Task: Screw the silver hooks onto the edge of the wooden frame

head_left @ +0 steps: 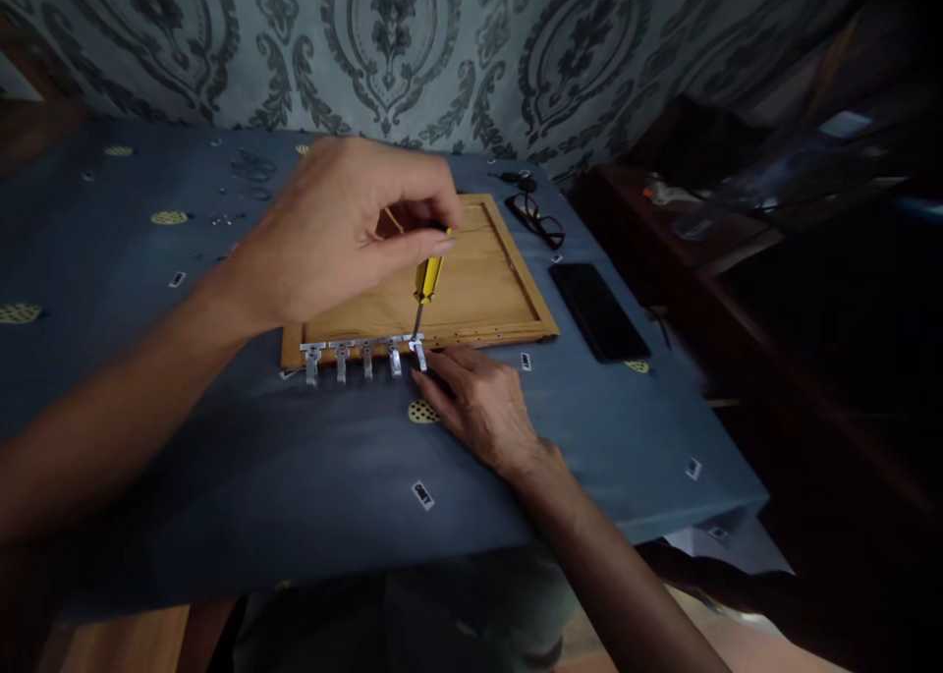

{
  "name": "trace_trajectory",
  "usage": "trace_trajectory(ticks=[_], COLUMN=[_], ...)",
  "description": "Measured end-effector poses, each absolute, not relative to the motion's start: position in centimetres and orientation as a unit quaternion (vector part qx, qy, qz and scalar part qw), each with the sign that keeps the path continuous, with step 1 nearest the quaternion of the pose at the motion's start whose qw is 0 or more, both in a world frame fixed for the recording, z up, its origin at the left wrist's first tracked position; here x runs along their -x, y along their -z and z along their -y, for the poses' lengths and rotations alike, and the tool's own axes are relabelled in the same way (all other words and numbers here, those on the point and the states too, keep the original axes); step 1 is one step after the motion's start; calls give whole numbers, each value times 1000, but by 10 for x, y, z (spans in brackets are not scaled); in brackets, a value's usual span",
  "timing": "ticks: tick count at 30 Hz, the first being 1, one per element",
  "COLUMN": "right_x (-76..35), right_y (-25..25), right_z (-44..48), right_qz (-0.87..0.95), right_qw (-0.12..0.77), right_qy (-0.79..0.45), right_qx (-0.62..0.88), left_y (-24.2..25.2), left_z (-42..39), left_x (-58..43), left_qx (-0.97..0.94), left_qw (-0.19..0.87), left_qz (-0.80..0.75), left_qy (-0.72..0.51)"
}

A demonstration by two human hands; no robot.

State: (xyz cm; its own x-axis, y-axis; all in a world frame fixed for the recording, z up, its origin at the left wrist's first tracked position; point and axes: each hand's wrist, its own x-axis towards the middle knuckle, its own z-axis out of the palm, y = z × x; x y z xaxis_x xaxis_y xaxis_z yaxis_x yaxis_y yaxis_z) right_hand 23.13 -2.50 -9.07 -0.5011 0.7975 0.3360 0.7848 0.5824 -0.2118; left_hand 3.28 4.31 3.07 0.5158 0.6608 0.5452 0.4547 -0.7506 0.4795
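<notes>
A yellow and black screwdriver (428,278) stands nearly upright, its tip on the rightmost of several metal clips (418,352) along the near edge of a wooden panel (471,280). My left hand (354,221) reaches over the panel, thumb and fingers closed on the top of the screwdriver's handle. Low at the panel's near edge, my right hand (482,403) has its fingertips closed at the rightmost clip; the thumb lies just below it. The other metal clips (341,361) sit in a row to the left, their tabs overhanging the edge.
To the panel's right lie a black phone (600,311) and dark-framed glasses (541,223). Small metal parts (221,219) and a clear bag-like item (252,170) are at the back left of the blue tablecloth (295,496). A patterned curtain (390,44) hangs behind.
</notes>
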Motion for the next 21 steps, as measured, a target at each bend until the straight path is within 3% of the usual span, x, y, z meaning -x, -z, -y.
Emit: trace_trajectory(ticks=[5,12,18,21], right_x=[-231,-231,-231,-231], right_y=[91,89,90,90], right_z=[25,26,25,25], right_qz=[867,866,866,866], right_qw=[212,205,199,194], right_qy=[-10,-23,-21,-23], right_qx=[450,456,459,460], left_y=[-28,-34,-28,-28], left_z=[-42,-42,-43,-43], left_x=[-36,-32,-36,-37], left_qx=[-860,-861,-863,-864], left_qw=[86,172,96,106], left_qz=[-338,-317,-324,-320], left_qy=[-373,-359,-376,-375])
